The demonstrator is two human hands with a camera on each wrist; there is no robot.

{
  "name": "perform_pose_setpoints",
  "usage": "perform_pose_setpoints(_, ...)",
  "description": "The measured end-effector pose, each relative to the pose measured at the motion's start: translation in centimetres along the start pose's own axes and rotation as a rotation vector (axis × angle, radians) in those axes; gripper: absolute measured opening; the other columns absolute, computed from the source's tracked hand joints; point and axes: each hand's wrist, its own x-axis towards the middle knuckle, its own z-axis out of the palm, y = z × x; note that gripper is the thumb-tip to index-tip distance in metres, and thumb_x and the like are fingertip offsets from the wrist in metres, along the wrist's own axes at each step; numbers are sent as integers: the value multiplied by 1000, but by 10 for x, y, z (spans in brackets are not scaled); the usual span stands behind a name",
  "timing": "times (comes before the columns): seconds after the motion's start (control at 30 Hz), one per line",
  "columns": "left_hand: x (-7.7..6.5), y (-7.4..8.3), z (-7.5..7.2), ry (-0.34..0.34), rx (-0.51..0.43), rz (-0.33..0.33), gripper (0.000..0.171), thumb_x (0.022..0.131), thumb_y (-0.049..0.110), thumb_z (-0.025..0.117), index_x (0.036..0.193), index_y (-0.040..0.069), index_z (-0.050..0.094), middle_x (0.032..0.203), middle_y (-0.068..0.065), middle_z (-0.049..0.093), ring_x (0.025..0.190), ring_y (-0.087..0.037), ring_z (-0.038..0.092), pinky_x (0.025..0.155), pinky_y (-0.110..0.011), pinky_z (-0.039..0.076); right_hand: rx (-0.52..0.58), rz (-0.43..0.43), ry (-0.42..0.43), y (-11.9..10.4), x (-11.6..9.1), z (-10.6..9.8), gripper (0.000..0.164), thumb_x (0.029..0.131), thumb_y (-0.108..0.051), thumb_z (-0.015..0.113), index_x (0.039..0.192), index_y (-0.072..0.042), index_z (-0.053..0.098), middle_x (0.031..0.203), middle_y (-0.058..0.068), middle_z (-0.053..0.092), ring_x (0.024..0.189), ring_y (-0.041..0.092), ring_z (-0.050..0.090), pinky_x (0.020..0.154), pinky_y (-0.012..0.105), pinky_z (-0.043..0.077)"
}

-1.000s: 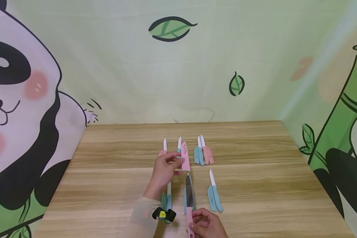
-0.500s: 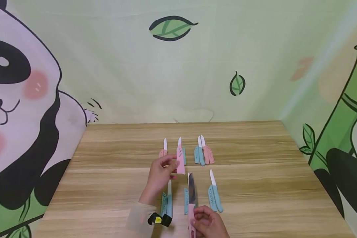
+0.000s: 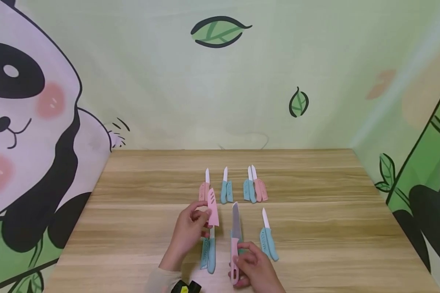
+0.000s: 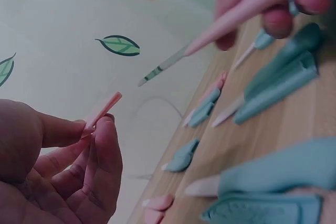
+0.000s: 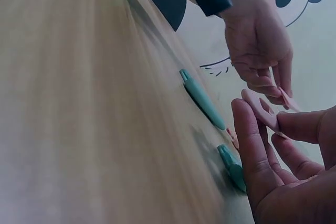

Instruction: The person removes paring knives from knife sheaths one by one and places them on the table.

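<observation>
My left hand (image 3: 188,228) pinches a pink slotted knife sheath (image 3: 213,209) between thumb and fingers, its narrow tip pointing away from me. My right hand (image 3: 256,264) grips the pink handle of a kitchen knife (image 3: 236,221), blade pointing forward, handle end toward me. Sheath and blade are apart, the sheath to the left. In the left wrist view the sheath (image 4: 105,111) is edge-on, facing the knife's tip (image 4: 149,77). Beneath the left hand lies a blue-handled knife (image 3: 212,256) beside its blue sheath (image 3: 204,254). Another knife under the pink one is mostly hidden.
Along the back of the wooden table (image 3: 139,211) lie small knives beside their sheaths: a pink one (image 3: 207,185), a blue one (image 3: 224,189), and a blue (image 3: 251,189) and pink pair. One more blue-handled knife (image 3: 269,242) lies right of my right hand.
My left hand has moved left and nearer to me with the pink sheath. My right hand has brought the knife slightly forward, so its whole handle shows. The view has shifted a little.
</observation>
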Motion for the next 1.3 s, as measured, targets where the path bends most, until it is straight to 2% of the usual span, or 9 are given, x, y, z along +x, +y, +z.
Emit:
perform_pose_setpoints(0.17, -11, -5, -7, -21, -17, -20, 33, 104, 17, 63, 137, 16, 59, 82, -14, 68, 61, -21, 67, 60, -42, 64, -22, -25, -1, -6, 7, 5, 46, 103, -24, 65, 142, -7, 48, 101, 16, 74, 77, 25, 76, 65, 41, 66)
perform_pose_setpoints(0.4, -20, -10, -15, -30, 13, -18, 34, 103, 13, 63, 137, 12, 59, 86, -12, 70, 64, -20, 68, 60, -40, 65, -8, -53, -5, -19, 21, 15, 43, 101, -17, 67, 139, -9, 51, 103, 19, 73, 73, 26, 76, 64, 41, 65)
perform_pose_setpoints(0.6, -26, -17, -25, -25, 40, -19, 33, 99, 2, 65, 132, 3, 63, 91, -15, 70, 67, -21, 70, 62, -37, 65, -4, -73, 2, -30, 32, 26, 60, 90, 2, 72, 145, -6, 51, 100, 11, 70, 77, 18, 71, 66, 36, 65)
perform_pose_setpoints(0.77, -30, -25, -33, -13, 45, -27, 25, 97, -2, 65, 122, -5, 65, 92, -15, 70, 69, -19, 70, 65, -33, 65, -42, -106, -15, -34, 41, 35, 68, 85, 9, 71, 149, -3, 52, 106, 15, 68, 81, 15, 69, 69, 35, 66)
perform_pose_setpoints(1.0, -30, -37, -46, 51, 36, -54, 21, 94, -4, 67, 115, -8, 65, 92, -16, 70, 70, -22, 71, 65, -32, 65, -91, -157, -13, -36, 54, 54, 62, 85, 10, 72, 144, 4, 56, 103, 14, 64, 75, 12, 69, 66, 32, 65)
perform_pose_setpoints(1.3, -25, -42, -60, 91, 82, -105, 21, 96, -5, 64, 116, -9, 64, 91, -18, 70, 69, -20, 71, 63, -31, 64, -227, -144, 18, -40, 70, 78, 55, 87, 5, 73, 140, -3, 63, 98, 10, 67, 70, 11, 68, 62, 27, 63)
